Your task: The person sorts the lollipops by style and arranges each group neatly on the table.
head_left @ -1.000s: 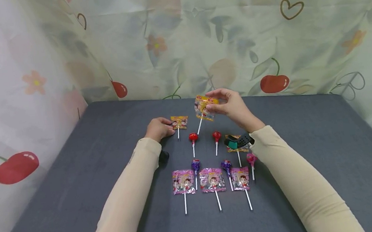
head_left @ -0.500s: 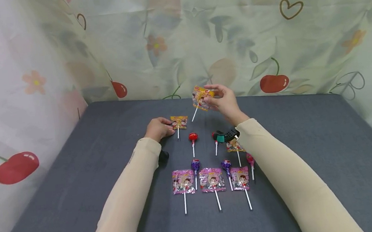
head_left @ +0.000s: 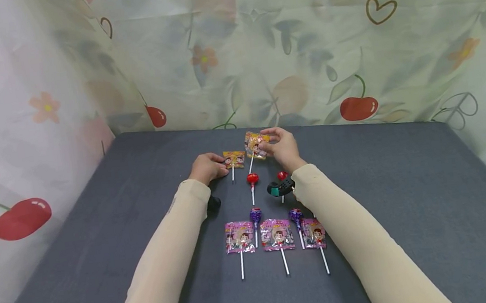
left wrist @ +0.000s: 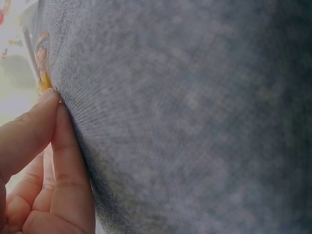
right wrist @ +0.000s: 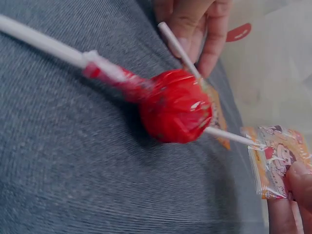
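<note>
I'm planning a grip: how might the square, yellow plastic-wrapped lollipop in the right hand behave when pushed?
The glossy printed wrapper may be slippery; its creased edges suggest floppy film. The straight, slim white stick probably stays stiff.

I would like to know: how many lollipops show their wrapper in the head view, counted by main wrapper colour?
Orange lollipops: 2
Red lollipops: 2
Purple lollipops: 2
Pink lollipops: 3
Total: 9
</note>
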`<action>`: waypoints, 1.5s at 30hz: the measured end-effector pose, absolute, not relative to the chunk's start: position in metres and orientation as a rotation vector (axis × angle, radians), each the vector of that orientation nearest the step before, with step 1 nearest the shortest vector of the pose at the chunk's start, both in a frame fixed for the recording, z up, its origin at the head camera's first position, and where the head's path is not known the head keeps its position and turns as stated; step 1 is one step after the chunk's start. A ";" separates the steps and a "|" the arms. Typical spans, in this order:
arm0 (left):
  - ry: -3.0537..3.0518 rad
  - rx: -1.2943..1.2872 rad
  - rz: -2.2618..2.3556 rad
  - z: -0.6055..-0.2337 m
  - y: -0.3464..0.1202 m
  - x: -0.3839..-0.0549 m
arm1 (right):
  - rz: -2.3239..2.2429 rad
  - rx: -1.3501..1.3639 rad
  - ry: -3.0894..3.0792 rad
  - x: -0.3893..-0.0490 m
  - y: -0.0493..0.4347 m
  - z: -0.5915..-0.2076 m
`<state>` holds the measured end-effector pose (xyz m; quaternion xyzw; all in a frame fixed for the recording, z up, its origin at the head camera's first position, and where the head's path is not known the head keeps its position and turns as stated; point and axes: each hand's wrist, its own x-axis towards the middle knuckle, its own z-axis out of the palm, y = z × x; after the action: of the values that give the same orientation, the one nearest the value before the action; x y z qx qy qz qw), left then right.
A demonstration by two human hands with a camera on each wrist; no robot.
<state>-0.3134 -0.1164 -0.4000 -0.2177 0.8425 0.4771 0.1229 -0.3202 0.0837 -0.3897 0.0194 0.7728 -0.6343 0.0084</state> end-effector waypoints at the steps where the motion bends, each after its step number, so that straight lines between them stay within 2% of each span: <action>1: 2.457 -0.635 1.395 -0.401 -0.116 -0.314 | -1.958 0.076 2.415 -0.320 0.083 -0.391; 19: 2.482 -0.545 1.395 -0.399 -0.119 -0.309 | -1.717 0.044 2.385 -0.321 0.083 -0.400; 34: 2.487 -0.562 1.358 -0.397 -0.118 -0.309 | -1.338 0.036 2.714 -0.319 0.082 -0.398; 45: 2.495 -0.562 1.338 -0.396 -0.118 -0.308 | -1.286 0.035 2.764 -0.318 0.079 -0.396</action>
<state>-0.3085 -0.1177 -0.3960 -0.1932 0.8573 0.4599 0.1274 -0.3179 0.0787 -0.3961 0.0115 0.9056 -0.4213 0.0463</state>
